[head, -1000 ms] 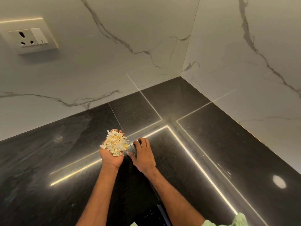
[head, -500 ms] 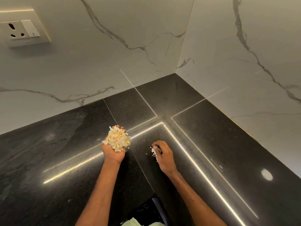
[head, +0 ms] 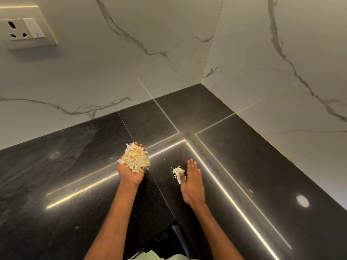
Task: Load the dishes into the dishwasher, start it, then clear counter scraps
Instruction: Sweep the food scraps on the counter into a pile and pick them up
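Observation:
On the black granite counter, my left hand is turned palm up and cups a heaped pile of pale yellow and white food scraps, its fingertips curling up behind the pile. To its right, my right hand lies with straight fingers, its edge on the counter. A small white heap of loose scraps rests against its thumb side, with a few crumbs scattered around it.
White marble walls meet in a corner behind the counter. A wall socket with a switch sits at the upper left. Below my arms are the counter's front edge and a pale green cloth.
My right hand had its fingers curled around a few scraps; it now lies flat with straight fingers beside a small heap on the counter. My left hand still cups its pile.

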Tool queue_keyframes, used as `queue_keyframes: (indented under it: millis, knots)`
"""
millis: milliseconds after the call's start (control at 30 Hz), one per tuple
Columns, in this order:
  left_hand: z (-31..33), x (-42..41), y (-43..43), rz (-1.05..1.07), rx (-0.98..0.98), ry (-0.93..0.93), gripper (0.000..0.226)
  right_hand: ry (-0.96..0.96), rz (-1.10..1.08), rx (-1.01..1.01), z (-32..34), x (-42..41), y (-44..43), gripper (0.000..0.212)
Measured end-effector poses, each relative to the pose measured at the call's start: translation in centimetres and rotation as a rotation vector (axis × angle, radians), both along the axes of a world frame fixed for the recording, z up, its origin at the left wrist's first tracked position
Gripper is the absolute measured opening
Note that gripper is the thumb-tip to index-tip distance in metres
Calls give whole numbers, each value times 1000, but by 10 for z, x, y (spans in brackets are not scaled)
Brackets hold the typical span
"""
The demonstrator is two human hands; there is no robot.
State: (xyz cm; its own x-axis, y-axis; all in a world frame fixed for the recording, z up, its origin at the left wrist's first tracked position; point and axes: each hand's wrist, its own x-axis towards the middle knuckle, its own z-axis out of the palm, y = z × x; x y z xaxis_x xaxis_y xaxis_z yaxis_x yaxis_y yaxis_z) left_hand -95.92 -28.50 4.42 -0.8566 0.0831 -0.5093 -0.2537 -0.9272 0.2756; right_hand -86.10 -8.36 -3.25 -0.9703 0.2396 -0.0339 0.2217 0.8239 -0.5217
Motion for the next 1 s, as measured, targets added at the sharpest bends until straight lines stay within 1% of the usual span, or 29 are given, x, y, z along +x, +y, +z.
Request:
queue_keyframes:
  millis: [100,200,300,400,467,533,600,700,800,867,900,967,1000]
  knots:
    - [-1,1,-1,-6,-4,0,44,-15,120,87,-3,-21,-28,87]
    - [-1,4,-2,1,-2,3,42,14,169,124,1,-58,-27,80]
    - [-4,8,-3,10,11,-17,43,51,305,58,5,-85,-22,65]
    - [-8,4,-6,22,6,-21,50,143,442,24,4,-82,-21,45]
    - [-7,0,-5,27,12,-4,53,231,437,50,0,-71,-17,29]
    - [-6,-3,-2,34,29,11,50,298,389,82,-4,-59,-10,19]
    - [-7,-6,3,31,36,14,46,324,347,103,-6,-45,-5,18]
    - [-10,-9,10,14,43,2,50,318,320,130,-5,-23,5,25]
    - [-12,-7,17,-18,43,-2,54,248,319,125,1,5,13,43]
    - [-13,-3,22,-36,34,-9,52,223,326,158,-1,19,17,49]
    - [-13,-2,24,-44,28,-7,48,230,321,175,-2,22,17,47]
    - [-11,2,28,-60,25,8,37,249,303,176,-4,27,20,33]
    - [-11,4,30,-64,28,20,36,265,297,182,-3,27,22,27]
